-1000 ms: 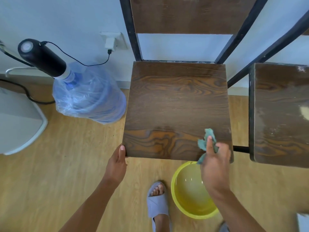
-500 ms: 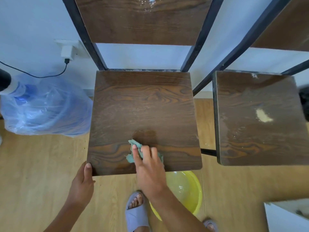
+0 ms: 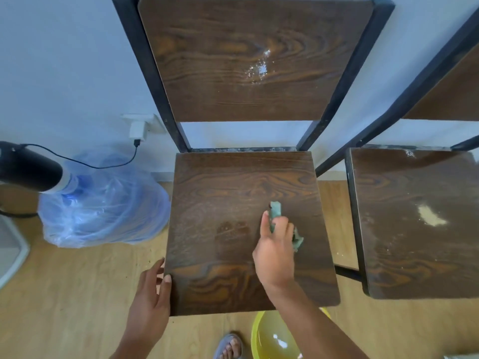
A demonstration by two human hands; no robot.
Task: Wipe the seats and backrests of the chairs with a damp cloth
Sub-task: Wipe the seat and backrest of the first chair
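A dark wooden chair seat [image 3: 233,193] on a black metal frame fills the middle. Its backrest [image 3: 220,60] rises above, marked with white specks. My right hand [image 3: 274,247] presses a small green cloth [image 3: 276,209] flat on the right half of the seat. A damp patch shows just left of the hand. My left hand [image 3: 153,296] grips the seat's front left corner. A second chair's seat [image 3: 414,255] stands to the right, dusty with a pale spot.
A yellow basin [image 3: 261,335] sits on the wooden floor under the seat's front edge, beside my sandalled foot [image 3: 229,345]. A blue water jug in plastic wrap [image 3: 103,203] with a black pump [image 3: 28,168] stands at left. A charger [image 3: 138,129] hangs in the wall socket.
My right hand has slid the cloth from the front middle of the seat up and to the right. The view has tilted up, showing more backrest. My left hand stays at the corner.
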